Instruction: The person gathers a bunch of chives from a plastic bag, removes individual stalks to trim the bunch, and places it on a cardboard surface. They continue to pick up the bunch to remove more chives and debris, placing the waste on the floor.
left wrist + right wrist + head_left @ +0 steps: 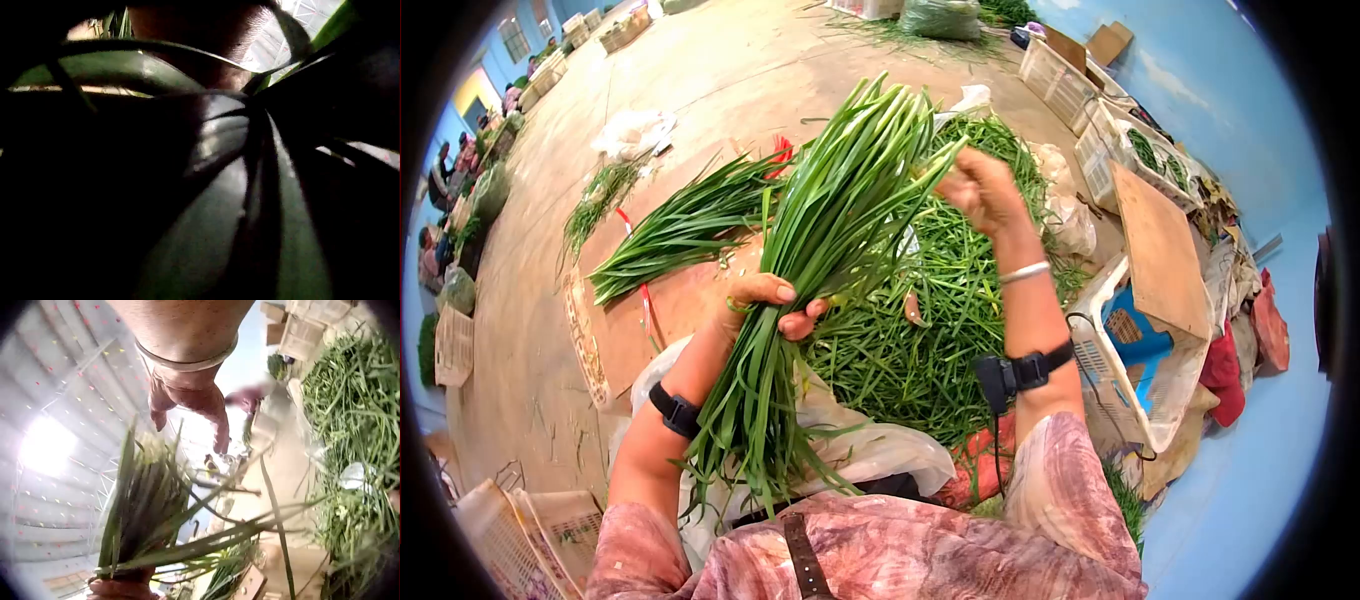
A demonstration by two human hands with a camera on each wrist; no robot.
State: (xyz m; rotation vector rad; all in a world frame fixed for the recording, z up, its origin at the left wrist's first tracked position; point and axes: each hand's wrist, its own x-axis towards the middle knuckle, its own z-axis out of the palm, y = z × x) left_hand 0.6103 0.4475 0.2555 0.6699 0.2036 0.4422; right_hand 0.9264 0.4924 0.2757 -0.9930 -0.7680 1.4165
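Observation:
A thick bunch of garlic chives (840, 200) stands in my left hand (765, 305), whose fingers and thumb grip it low down. Its pale stem ends point up and away; the leaf tips hang over my forearm. Dark leaves (206, 231) fill most of the left wrist view. My right hand (988, 195) is raised beside the stem ends. In the right wrist view its thumb and fingers (219, 434) are parted, with nothing seen between them. A few loose blades stick out sideways from the bunch. Below both hands spreads a large heap of loose chives (920, 350).
Another bunch of chives (690, 225) lies on a brown board (675, 300) to the left, near red ties (647, 305). White plastic sheeting (880, 455) covers my lap. At right are a white crate (1140, 430) with a board leaning on it, more crates (1060, 85) and a blue wall.

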